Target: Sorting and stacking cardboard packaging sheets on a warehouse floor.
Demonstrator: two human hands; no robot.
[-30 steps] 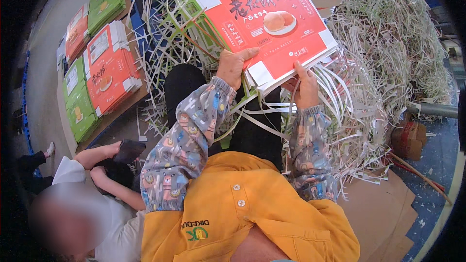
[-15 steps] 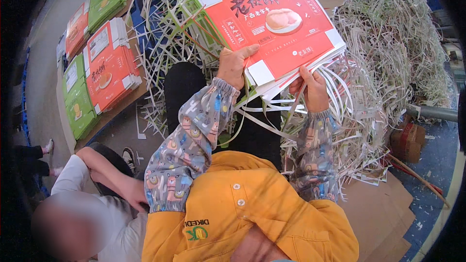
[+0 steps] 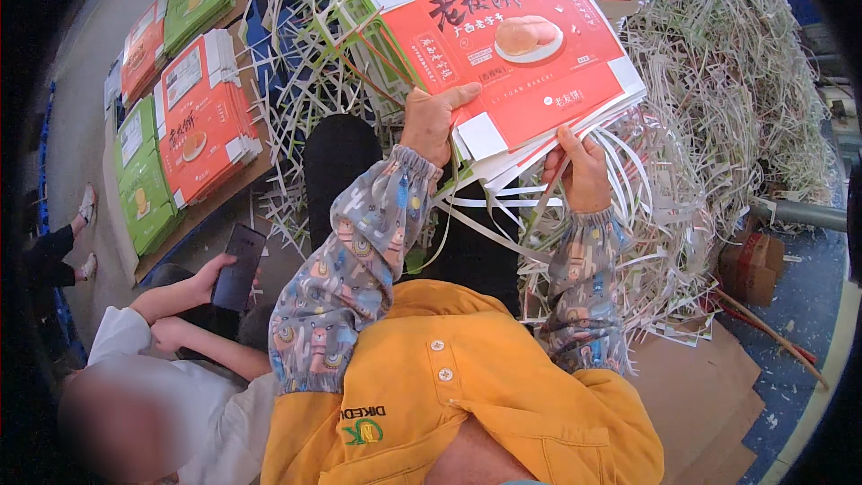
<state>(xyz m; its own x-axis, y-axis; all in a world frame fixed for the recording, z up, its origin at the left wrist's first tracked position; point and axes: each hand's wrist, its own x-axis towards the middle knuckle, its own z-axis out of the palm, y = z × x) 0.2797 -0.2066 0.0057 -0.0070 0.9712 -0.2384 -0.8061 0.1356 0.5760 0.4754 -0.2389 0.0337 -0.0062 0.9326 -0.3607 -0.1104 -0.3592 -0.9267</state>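
Observation:
A thick stack of red printed carton blanks (image 3: 539,81), with a pastry picture and white corner flaps, lies slanted in front of me. My left hand (image 3: 431,123) grips its near left corner, thumb flat on the top sheet and fingers hidden underneath. At the near right edge, my right hand (image 3: 581,171) is closed, its thumb tip close to the sheet edges. A narrow paper strip (image 3: 544,202) runs down out of its curled fingers. White trim strips (image 3: 489,224) hang below the stack, between my two patterned sleeves.
Paper trimmings (image 3: 745,81) are heaped high at right. Green and red carton stacks (image 3: 202,126) lie on a board at left. A seated co-worker beside me holds a phone (image 3: 239,267). Brown cardboard (image 3: 709,386) lies at lower right, near a small carton (image 3: 752,268).
The near right part of the stack has shifted slightly right, and my right hand has dropped a little. The co-worker now holds up a phone. Another person's feet at far left have moved.

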